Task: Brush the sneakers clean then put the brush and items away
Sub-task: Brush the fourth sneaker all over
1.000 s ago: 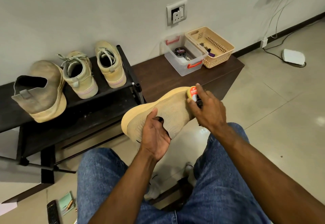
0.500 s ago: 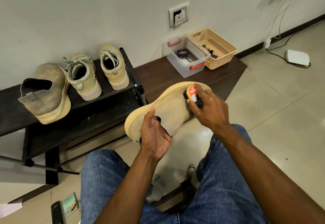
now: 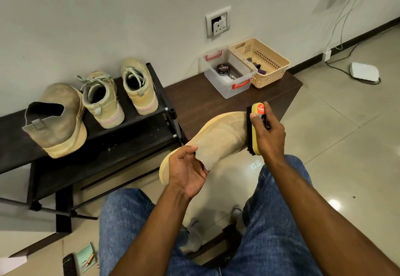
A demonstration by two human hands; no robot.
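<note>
Fingers (image 3: pixel 268 111) of the right hand (image 3: pixel 269 137) clasp the brush (image 3: pixel 256 124) against the toe of the tan sneaker (image 3: pixel 218 137); the left hand (image 3: pixel 187 171) grips its collar, above the knees. Best: short, firm strokes, sneaker braced steady.

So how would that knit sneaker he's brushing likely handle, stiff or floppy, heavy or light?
The knit sneaker probably flexes easily: its collar looks folded under the left hand. Likely light, since that single grip holds it aloft. Its thick sole should keep the base firmer while the brush in the right hand presses on it.
</note>
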